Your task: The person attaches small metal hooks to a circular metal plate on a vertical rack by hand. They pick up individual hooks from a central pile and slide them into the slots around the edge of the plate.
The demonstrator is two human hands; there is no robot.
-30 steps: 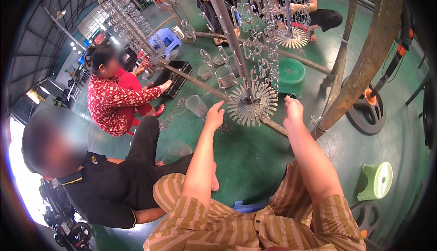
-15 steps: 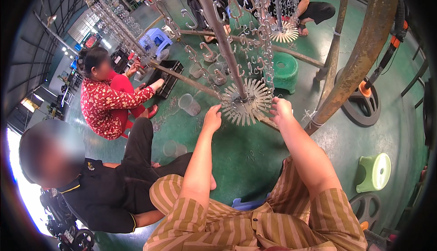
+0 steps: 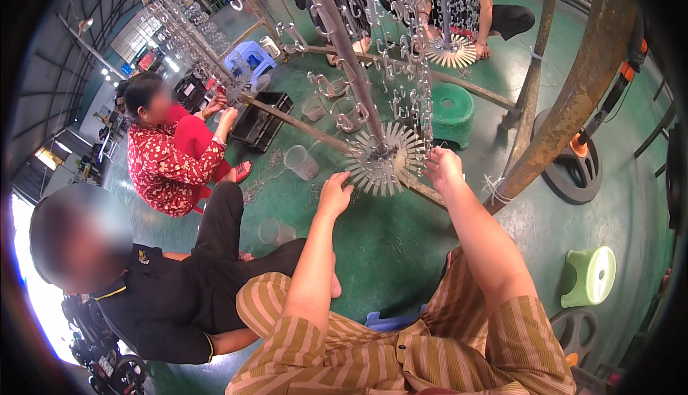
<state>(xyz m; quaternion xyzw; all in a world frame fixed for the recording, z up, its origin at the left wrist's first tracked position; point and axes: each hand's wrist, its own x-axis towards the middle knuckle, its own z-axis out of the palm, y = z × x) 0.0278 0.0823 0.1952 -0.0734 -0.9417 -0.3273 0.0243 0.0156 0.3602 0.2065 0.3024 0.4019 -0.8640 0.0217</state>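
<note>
In front of me a toothed metal disc [image 3: 387, 160] with many radiating fins sits at the foot of a slanting metal pole [image 3: 342, 51]. Metal chains [image 3: 414, 98] of open-ended links hang down beside the pole to the disc. My left hand [image 3: 334, 196] is just off the disc's near left edge, its fingers loosely apart and nothing seen in them. On the disc's right side, my right hand [image 3: 445, 169] has its fingers bent together at the lower end of a hanging chain; the fingertips are partly hidden.
A rusty curved frame post [image 3: 566, 101] rises at my right, beside a green stool [image 3: 450, 112]. A pale green stool [image 3: 591, 275] stands farther right. Clear plastic tubs [image 3: 301, 163] and a black crate [image 3: 259, 123] are on the floor. People sit close at left, including one in black [image 3: 168, 305].
My left hand has dropped slightly away from the disc's edge and its fingers have loosened. My right hand's fingers have drawn together at the chain. The person in red has raised a hand.
</note>
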